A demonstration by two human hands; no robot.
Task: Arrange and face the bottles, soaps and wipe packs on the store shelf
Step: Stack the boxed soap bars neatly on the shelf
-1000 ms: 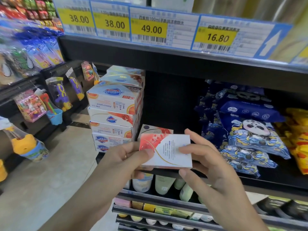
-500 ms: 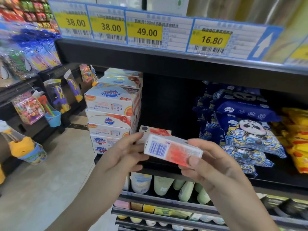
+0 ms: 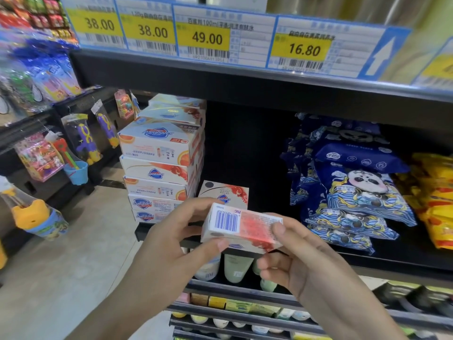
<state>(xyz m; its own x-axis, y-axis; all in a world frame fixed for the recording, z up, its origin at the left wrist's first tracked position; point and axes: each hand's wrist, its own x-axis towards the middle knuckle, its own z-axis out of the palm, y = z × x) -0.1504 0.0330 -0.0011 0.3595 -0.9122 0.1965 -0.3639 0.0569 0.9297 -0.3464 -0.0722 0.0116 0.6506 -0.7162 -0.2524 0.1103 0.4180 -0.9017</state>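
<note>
Both your hands, left hand (image 3: 171,239) and right hand (image 3: 304,258), gripped a rectangular cardboard soap box (image 3: 241,228) at lower centre, barcode side up. Behind it gaped dark open shelf (image 3: 247,146) room between stacked soap boxes (image 3: 159,165) and crinkly blue wipe packs (image 3: 355,190).

I count two hands in view: left hand (image 3: 171,231) and right hand (image 3: 301,256). One soap box (image 3: 241,225) sits between them. One further single soap box (image 3: 224,193) stands on the shelf behind it. The soap stack (image 3: 159,168) shows five boxes on its front column; those behind I cannot count. Four yellow price tags (image 3: 203,38) are readable above. Blue wipe packs (image 3: 362,192): at least five, exact total unclear.
</note>
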